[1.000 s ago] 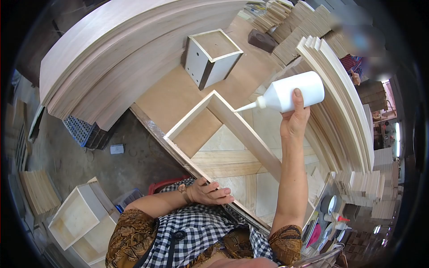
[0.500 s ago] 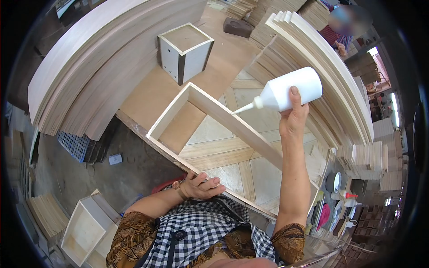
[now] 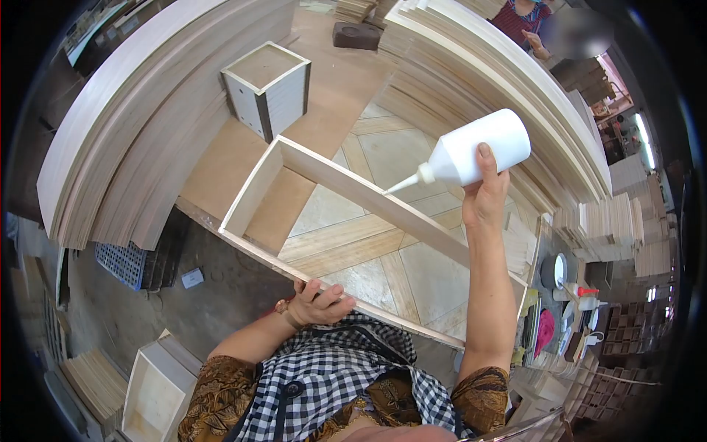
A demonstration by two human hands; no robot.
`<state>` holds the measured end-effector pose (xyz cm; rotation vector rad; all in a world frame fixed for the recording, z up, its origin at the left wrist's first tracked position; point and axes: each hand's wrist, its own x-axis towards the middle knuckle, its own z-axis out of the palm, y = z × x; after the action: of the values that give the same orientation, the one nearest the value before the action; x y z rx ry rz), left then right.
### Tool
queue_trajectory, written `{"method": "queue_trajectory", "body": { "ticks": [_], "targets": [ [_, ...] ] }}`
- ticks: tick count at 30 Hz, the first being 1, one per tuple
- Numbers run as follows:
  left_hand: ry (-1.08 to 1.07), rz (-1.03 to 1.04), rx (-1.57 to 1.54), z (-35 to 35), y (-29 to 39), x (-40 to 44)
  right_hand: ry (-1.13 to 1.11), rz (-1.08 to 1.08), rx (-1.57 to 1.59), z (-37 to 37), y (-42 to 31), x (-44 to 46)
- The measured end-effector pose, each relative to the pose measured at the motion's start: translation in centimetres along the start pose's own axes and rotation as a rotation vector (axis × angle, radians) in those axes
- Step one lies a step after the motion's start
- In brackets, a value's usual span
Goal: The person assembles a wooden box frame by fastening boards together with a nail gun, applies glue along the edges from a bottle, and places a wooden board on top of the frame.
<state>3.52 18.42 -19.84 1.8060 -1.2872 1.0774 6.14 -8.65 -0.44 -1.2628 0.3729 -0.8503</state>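
Observation:
My right hand (image 3: pixel 486 188) grips a white glue bottle (image 3: pixel 482 146), tilted so that its long nozzle (image 3: pixel 403 185) points down to the left. The nozzle's tip is at the top edge of the far side board of a long rectangular wooden frame (image 3: pixel 331 180). Against the frame's near side rests my left hand (image 3: pixel 321 303), its fingers loosely bent and apart. The palm side of that hand is hidden. Beyond the frame's left end stands a small wooden box (image 3: pixel 266 88) with pale top edges and dark corner strips.
Tall stacks of curved boards (image 3: pixel 140 110) and more boards (image 3: pixel 471 81) flank the worktable. A dark block (image 3: pixel 356 35) lies at the back. Low on the left are a blue crate (image 3: pixel 118 261) and an open wooden drawer (image 3: pixel 151 390). Another person (image 3: pixel 519 22) is at upper right.
The nozzle tip sits farther right along the far board's top edge. In view, the frame, small box and board stacks have shifted left. My left hand has shifted slightly left too.

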Motion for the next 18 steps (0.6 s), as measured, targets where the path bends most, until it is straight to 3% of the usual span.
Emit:
{"method": "queue_trajectory", "body": {
  "ticks": [18],
  "targets": [
    [-0.033, -0.033, -0.011, 0.0, 0.1, -1.2, 0.113, -0.015, -0.092, -7.5, -2.7, -2.0]
  ]
}}
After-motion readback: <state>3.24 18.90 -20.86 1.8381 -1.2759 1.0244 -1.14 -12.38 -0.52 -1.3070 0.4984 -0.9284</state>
